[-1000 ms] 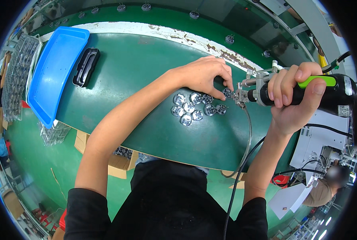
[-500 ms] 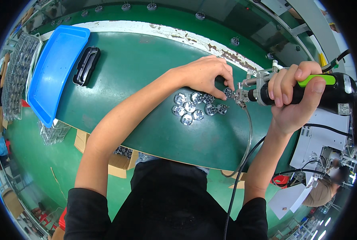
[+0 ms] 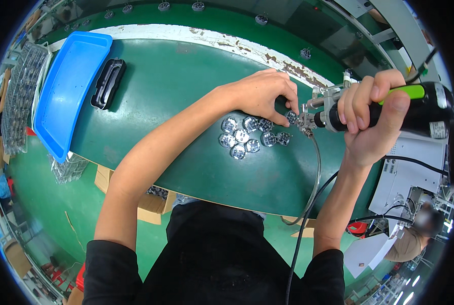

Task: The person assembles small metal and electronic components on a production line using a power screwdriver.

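Note:
My right hand (image 3: 371, 114) is wrapped round a black electric screwdriver (image 3: 424, 114) with a green lever. A metal feeding head (image 3: 307, 121) at its front end, fed by a clear hose, meets a small round part (image 3: 291, 117). Thumb and fingertips of my left hand (image 3: 267, 99) pinch that part, which is silvery and dark. Just beside and below the left hand lies a cluster of several similar round parts (image 3: 241, 135) on the green table (image 3: 196, 168). The screwdriver's bit is hidden in the metal head.
A blue tray (image 3: 74, 91) and a black plastic holder (image 3: 108, 84) stand on the left. Beyond the table's chipped white edge (image 3: 206, 36) runs a green conveyor with spaced round parts (image 3: 261, 19). A black cable (image 3: 308, 218) hangs by my right arm; a white machine (image 3: 404, 178) stands right.
The screwdriver's rear end has dipped slightly, with my right hand still round it. Beyond the table, the parts on the conveyor have shifted a little to the right.

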`<state>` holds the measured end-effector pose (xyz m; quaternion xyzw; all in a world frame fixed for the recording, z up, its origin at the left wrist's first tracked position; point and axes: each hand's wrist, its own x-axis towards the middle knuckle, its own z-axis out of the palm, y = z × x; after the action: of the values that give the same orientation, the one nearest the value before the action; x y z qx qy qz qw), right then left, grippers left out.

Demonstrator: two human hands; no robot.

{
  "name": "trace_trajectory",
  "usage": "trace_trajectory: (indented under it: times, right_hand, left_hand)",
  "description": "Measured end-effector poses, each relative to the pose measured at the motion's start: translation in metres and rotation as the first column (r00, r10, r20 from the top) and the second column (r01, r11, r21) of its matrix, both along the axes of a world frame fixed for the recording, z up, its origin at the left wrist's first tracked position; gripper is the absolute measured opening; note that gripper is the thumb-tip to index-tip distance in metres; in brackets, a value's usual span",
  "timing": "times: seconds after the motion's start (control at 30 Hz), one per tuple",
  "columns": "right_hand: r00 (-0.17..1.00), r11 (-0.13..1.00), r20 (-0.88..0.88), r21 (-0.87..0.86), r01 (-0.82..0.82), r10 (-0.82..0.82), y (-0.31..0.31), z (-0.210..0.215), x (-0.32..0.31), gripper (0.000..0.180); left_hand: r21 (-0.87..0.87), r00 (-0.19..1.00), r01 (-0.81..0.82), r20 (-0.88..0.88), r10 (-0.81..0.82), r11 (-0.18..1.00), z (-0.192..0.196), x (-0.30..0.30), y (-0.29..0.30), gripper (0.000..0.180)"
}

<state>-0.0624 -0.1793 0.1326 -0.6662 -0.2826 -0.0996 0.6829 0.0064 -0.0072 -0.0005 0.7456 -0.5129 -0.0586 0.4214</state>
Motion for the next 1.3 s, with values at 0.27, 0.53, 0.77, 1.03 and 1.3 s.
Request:
trace_trajectory:
  times: [0.27, 0.53, 0.77, 1.03, 1.3]
  right_hand:
    - [0.988, 0.975, -0.021, 0.166, -0.15, 0.156, -0.021, 0.042, -0.017, 0.052]
    - [0.98, 0.959, 0.038, 0.201, -0.199, 0.196, -0.052, 0.029, -0.015, 0.096]
    - [0.969, 0.954, -0.057, 0.199, -0.226, 0.241, -0.042, 0.015, -0.011, 0.105]
    - [0.962, 0.957, -0.046, 0.126, -0.263, 0.27, -0.034, 0.018, 0.002, 0.105]
    - [0.991, 0.976, -0.06, 0.186, -0.11, 0.123, -0.017, 0.02, 0.008, 0.101]
  left_hand:
    - [0.047, 0.999, 0.043, 0.013, -0.044, 0.998, 0.005, 0.003, 0.005, 0.033]
    - [0.13, 0.966, -0.178, -0.164, 0.198, 0.975, 0.033, 0.033, 0.053, 0.036]
    - [0.088, 0.534, -0.845, 0.181, 0.826, 0.528, 0.001, 0.103, 0.013, 0.053]
    - [0.04, 0.612, -0.784, 0.209, 0.762, 0.619, -0.003, 0.121, -0.008, 0.035]
    - [0.0, 0.963, -0.163, 0.218, 0.159, 0.987, 0.007, 0.029, 0.015, 0.027]
